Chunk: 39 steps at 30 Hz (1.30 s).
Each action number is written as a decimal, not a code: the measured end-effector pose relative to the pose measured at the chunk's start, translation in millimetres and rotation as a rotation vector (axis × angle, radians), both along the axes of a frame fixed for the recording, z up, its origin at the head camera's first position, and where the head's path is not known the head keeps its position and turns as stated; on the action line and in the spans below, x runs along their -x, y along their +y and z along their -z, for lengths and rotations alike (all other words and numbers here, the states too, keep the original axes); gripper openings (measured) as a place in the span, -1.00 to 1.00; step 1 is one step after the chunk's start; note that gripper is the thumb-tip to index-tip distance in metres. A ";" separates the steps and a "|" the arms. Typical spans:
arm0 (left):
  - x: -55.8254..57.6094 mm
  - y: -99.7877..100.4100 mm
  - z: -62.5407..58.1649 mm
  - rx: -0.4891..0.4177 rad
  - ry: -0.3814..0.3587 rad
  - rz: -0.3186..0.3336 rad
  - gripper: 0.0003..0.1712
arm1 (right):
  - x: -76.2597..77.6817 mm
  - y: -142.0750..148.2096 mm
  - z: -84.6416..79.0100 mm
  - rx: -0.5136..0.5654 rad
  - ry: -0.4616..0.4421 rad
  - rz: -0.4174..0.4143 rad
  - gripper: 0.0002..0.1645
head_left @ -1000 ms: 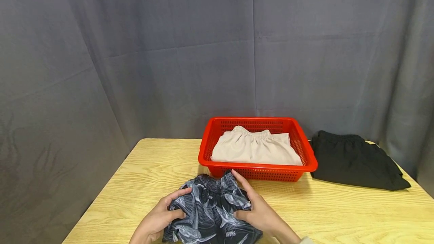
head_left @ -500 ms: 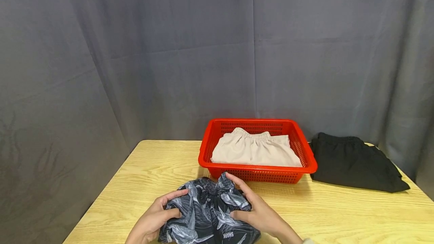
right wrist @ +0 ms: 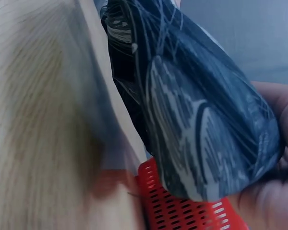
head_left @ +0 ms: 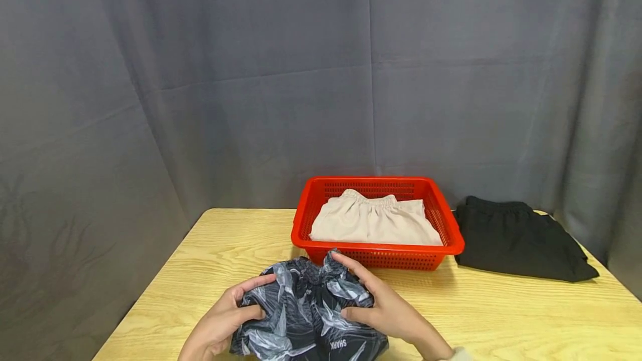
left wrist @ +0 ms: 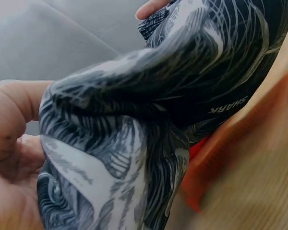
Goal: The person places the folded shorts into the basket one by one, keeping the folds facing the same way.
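Note:
Black-and-grey shark-print shorts (head_left: 306, 316), with a gathered elastic waistband, are bunched at the near edge of the head view. My left hand (head_left: 225, 313) grips their left side, thumb on the upper face. On the other side, my right hand (head_left: 383, 299) holds them, with its index finger along the raised waistband corner. In the left wrist view, the print fabric (left wrist: 101, 158) folds over beside the left fingers; several fingertips are hidden behind it. The right wrist view shows a rounded fold of the shorts (right wrist: 197, 120) within the right hand (right wrist: 283, 158).
A red slotted basket (head_left: 376, 247) stands just beyond the shorts, holding folded beige pants (head_left: 376, 222). To its right lies a folded black garment (head_left: 521, 241). Wooden tabletop (head_left: 200, 261) shows at left, and grey curtains (head_left: 281, 82) hang behind.
Both hands keep their hold on the shorts. The left hand has shifted slightly left, spreading the shorts a little wider. The waistband corner by the right index finger has shifted slightly left.

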<state>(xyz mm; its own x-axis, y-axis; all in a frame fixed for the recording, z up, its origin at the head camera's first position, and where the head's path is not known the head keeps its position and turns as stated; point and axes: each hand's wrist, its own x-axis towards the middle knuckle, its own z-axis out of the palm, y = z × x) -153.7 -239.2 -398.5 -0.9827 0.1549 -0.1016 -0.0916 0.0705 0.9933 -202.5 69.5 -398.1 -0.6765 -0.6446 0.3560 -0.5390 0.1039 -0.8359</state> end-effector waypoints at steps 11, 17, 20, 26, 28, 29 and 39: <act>-13.9 0.6 -16.3 -0.062 0.098 0.062 -0.21 | -6.3 5.4 -17.3 0.063 -0.110 0.037 0.06; -17.9 3.2 -26.7 -0.085 0.131 0.086 -0.20 | -10.2 9.4 -24.9 0.137 -0.152 0.058 0.07; -18.4 6.5 -31.4 -0.080 0.136 0.076 -0.21 | -10.8 12.8 -29.8 0.160 -0.140 0.046 0.05; -14.9 18.9 -39.8 -0.055 0.183 0.054 -0.22 | -8.9 26.6 -41.3 0.174 -0.125 0.043 0.05; -13.1 23.1 -42.5 -0.059 0.194 0.050 -0.21 | -7.9 31.4 -45.2 0.176 -0.126 0.057 0.05; -12.3 24.9 -43.7 -0.065 0.200 0.052 -0.21 | -7.5 33.6 -47.0 0.176 -0.130 0.067 0.05; -3.7 42.4 -57.0 -0.113 0.242 0.017 -0.20 | -9.1 48.2 -59.1 0.138 -0.057 0.202 0.05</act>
